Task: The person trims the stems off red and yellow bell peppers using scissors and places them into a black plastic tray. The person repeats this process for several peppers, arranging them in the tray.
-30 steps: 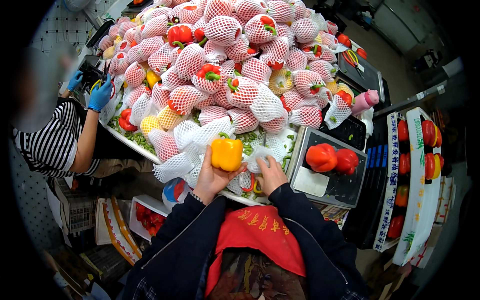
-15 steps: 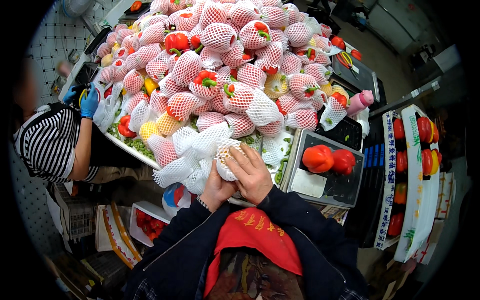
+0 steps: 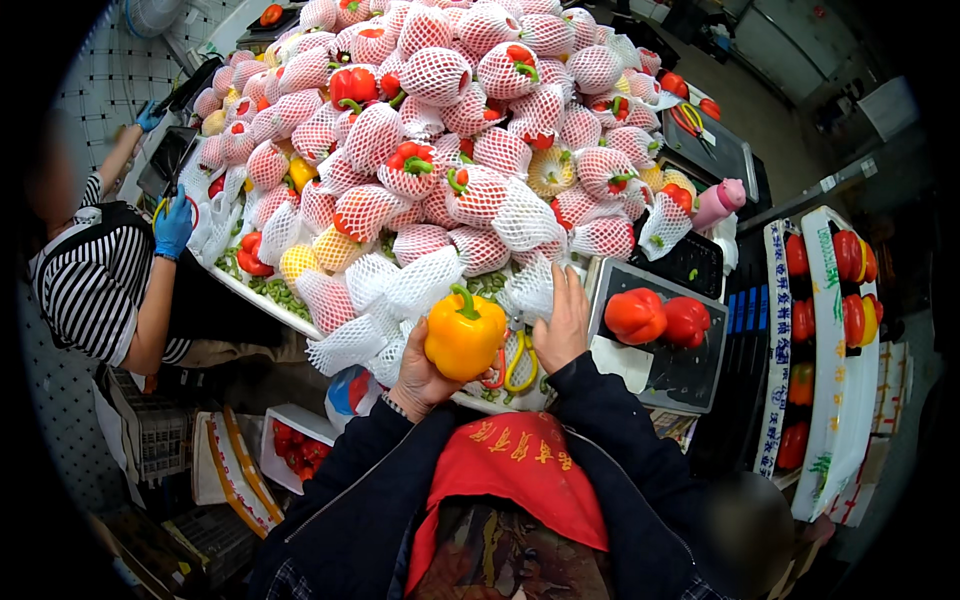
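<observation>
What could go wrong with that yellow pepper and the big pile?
The yellow pepper might slip, since only the left hand holds it. The scissors are between it and the right hand, so a finger could get nicked. The net-wrapped peppers are heaped high, so one might roll down.

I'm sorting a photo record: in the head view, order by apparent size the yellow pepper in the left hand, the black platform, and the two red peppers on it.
1. Black platform
2. Yellow pepper, perhaps helped by nearness to the camera
3. Left red pepper and right red pepper: too alike to rank
</observation>
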